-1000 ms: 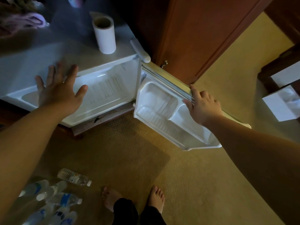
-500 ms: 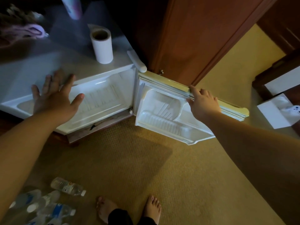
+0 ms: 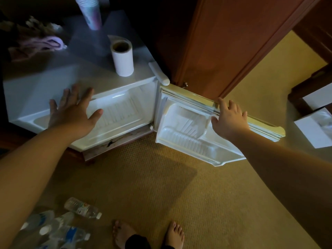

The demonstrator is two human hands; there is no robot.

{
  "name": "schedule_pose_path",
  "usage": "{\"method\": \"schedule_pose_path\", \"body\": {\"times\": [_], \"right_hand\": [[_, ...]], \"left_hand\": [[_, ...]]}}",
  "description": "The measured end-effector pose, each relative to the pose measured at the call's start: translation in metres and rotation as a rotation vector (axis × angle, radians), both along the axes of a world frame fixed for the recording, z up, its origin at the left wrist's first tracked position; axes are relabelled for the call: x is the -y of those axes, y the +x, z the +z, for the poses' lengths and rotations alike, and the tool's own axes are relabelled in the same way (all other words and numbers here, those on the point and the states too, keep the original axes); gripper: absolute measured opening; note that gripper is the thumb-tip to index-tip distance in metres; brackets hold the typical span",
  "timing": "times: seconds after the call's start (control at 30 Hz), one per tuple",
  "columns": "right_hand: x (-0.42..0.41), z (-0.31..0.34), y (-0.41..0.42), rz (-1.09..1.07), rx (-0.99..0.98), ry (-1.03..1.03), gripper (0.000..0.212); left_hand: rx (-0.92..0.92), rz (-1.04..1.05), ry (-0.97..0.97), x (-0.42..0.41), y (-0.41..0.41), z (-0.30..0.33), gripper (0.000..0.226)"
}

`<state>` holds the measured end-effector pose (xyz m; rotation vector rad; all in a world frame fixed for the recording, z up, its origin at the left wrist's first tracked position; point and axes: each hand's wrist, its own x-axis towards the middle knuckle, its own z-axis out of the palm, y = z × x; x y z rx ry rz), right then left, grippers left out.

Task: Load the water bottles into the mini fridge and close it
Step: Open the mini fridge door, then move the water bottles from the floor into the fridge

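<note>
A person's left hand [image 3: 71, 114] lies flat, fingers spread, at the front edge of the open mini fridge [image 3: 115, 112], while the right hand [image 3: 229, 117], fingers loose, touches the top edge of the swung-out door [image 3: 194, 139]. Water bottles [image 3: 59, 225] lie on the carpeted floor [image 3: 170, 194] near bare feet.

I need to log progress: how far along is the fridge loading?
Done: the fridge door stands wide open. In hand: the right hand is at the door's top edge, and the left hand is spread flat at the mini fridge top. Left: no bottle shows inside; the water bottles lie on the carpet, so loading and closing remain.
</note>
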<state>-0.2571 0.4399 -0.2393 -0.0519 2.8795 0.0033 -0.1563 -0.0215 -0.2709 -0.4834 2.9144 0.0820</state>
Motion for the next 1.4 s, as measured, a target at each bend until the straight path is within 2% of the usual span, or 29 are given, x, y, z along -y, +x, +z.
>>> {"method": "schedule_pose_path", "body": {"times": [0.1, 0.2, 0.4, 0.57, 0.67, 0.8, 0.93, 1.07, 1.13, 1.17, 1.23, 1.37, 1.4], "right_hand": [[0.025, 0.018, 0.012, 0.078, -0.052, -0.022, 0.085], [0.06, 0.037, 0.035, 0.238, -0.102, -0.104, 0.084], [0.135, 0.063, 0.086, 0.506, -0.067, -0.287, 0.084], [0.191, 0.063, 0.13, 0.607, 0.111, -0.433, 0.085], [0.216, 0.058, 0.159, 0.769, 0.22, -0.462, 0.082], [0.234, 0.042, 0.206, 0.985, 0.277, -0.452, 0.072], [0.252, 0.012, 0.246, 1.139, 0.375, -0.378, 0.07], [0.277, -0.031, 0.284, 1.232, 0.463, -0.323, 0.069], [0.29, -0.055, 0.302, 1.277, 0.513, -0.283, 0.067], [0.297, -0.067, 0.31, 1.287, 0.538, -0.268, 0.066], [0.311, -0.094, 0.324, 1.304, 0.566, -0.24, 0.065], [0.33, -0.149, 0.346, 1.297, 0.591, -0.198, 0.063], [0.332, -0.162, 0.35, 1.289, 0.604, -0.175, 0.063]], "left_hand": [[-0.027, 0.023, 0.104, -0.007, 0.007, 0.015, 0.073], [-0.088, 0.081, 0.231, -0.026, 0.039, 0.035, 0.074], [-0.174, 0.384, 0.429, -0.072, 0.136, 0.08, 0.07], [-0.225, 0.593, 0.438, -0.089, 0.212, 0.078, 0.054], [-0.345, 0.692, 0.437, -0.101, 0.253, 0.07, 0.043], [-0.374, 0.884, 0.439, -0.122, 0.3, 0.059, 0.026], [-0.466, 1.182, 0.507, -0.133, 0.333, 0.028, 0.017], [-0.465, 1.4, 0.62, -0.137, 0.366, -0.022, 0.012], [-0.401, 1.471, 0.65, -0.137, 0.382, -0.046, 0.007], [-0.372, 1.488, 0.643, -0.135, 0.389, -0.057, 0.012], [-0.368, 1.508, 0.633, -0.128, 0.402, -0.084, 0.02], [-0.371, 1.593, 0.682, -0.117, 0.418, -0.127, 0.011], [-0.371, 1.613, 0.682, -0.115, 0.42, -0.139, 0.014]]}}
